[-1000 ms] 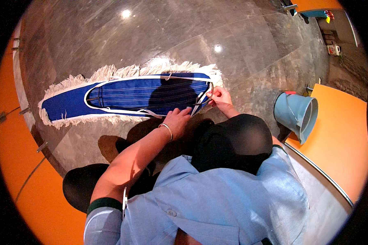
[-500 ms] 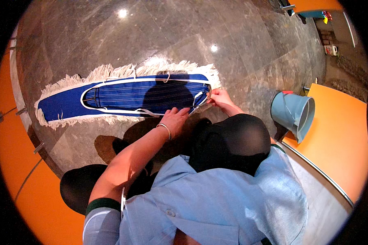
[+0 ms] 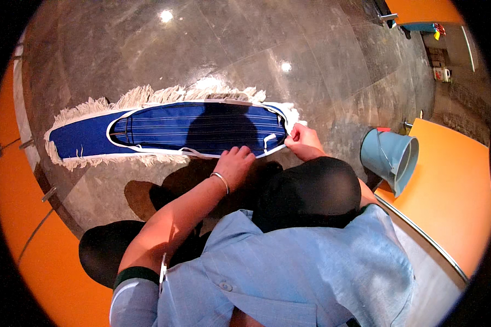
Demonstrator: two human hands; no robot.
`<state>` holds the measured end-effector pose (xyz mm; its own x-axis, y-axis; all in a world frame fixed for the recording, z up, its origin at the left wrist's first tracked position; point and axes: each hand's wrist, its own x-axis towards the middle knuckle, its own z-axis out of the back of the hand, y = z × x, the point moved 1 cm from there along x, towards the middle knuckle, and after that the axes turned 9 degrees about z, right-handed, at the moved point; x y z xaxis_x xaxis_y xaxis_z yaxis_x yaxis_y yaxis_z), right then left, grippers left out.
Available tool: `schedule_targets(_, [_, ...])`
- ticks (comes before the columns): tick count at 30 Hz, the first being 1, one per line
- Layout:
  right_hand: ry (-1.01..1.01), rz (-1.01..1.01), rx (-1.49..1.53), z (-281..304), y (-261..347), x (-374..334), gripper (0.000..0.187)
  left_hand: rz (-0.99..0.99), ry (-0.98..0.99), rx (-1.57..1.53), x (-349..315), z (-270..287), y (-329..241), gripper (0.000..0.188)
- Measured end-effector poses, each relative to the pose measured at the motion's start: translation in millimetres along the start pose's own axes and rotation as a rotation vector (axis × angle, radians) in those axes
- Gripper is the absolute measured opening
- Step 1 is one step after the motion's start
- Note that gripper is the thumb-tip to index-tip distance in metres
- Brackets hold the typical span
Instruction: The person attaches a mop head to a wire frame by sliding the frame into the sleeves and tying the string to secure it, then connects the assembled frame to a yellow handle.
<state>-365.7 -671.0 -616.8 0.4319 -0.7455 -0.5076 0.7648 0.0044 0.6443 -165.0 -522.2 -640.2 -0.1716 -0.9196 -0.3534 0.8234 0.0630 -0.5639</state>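
A long dust mop head (image 3: 87, 133) lies on the floor in front of me, blue cloth with a white-bound oval opening and pale string fringe around it. Dark frame wire shows inside the opening at its left end. My right hand (image 3: 304, 143) pinches the white-bound rim at the right end. On the near edge, the bent fingers of my left hand (image 3: 235, 166) hold the mop head's border; its thumb is hidden. A short white tie (image 3: 269, 143) lies across the blue cloth between the hands.
To my right a blue-grey bucket (image 3: 390, 158) stands tilted beside an orange panel (image 3: 447, 185). Another orange panel (image 3: 16, 201) runs along the left. The dark tiled floor (image 3: 229, 43) stretches beyond the mop head. My bent knees (image 3: 311, 188) are close to my hands.
My right hand has moved slightly right, stretching the mop head's right end outward. The rim there now lies over the wire that showed before. My left hand stays at the near edge.
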Motion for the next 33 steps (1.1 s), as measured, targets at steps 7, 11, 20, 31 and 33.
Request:
schedule_targets(7, [0.041,0.048,-0.501,-6.8,-9.9,40.5,0.024,-0.005,-0.037,-0.028,9.9,-12.5,10.1,0.015])
schedule_targets(11, [0.166,0.207,-0.436,4.7,17.7,72.3,0.04,0.005,-0.108,-0.095,2.2,-6.6,8.9,0.014])
schedule_targets(20, [0.475,0.545,-0.33,6.4,50.5,71.4,0.014,0.064,0.024,-0.302,4.1,12.7,9.6,0.017])
schedule_targets(31, [0.306,0.817,-0.748,-8.7,37.2,89.5,0.025,0.051,-0.028,-0.269,16.2,-11.2,5.4,0.02])
schedule_targets(33, [0.416,0.923,-0.784,-7.6,46.3,92.0,0.027,0.092,0.064,-0.402,22.2,-9.6,4.4,0.022])
